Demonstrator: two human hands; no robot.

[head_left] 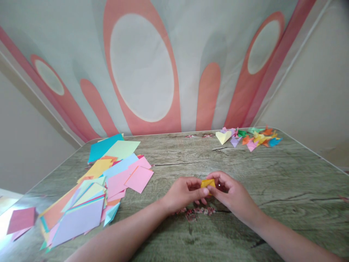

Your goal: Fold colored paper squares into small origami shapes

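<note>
A small folded piece of yellow paper is held between both hands, a little right of the middle of the view, above the wood-patterned table. My left hand grips its left and lower edge, with the thumb in front and the other fingers behind. From the right, my right hand pinches the paper's other side with thumb and index finger. The two thumbs are close together at the front of the paper. Part of the paper is hidden by the fingers.
Loose coloured paper sheets lie in overlapping piles on the left, with a dark pink sheet at the far left edge. Small folded paper shapes are gathered at the back right. A printed backdrop stands behind the table.
</note>
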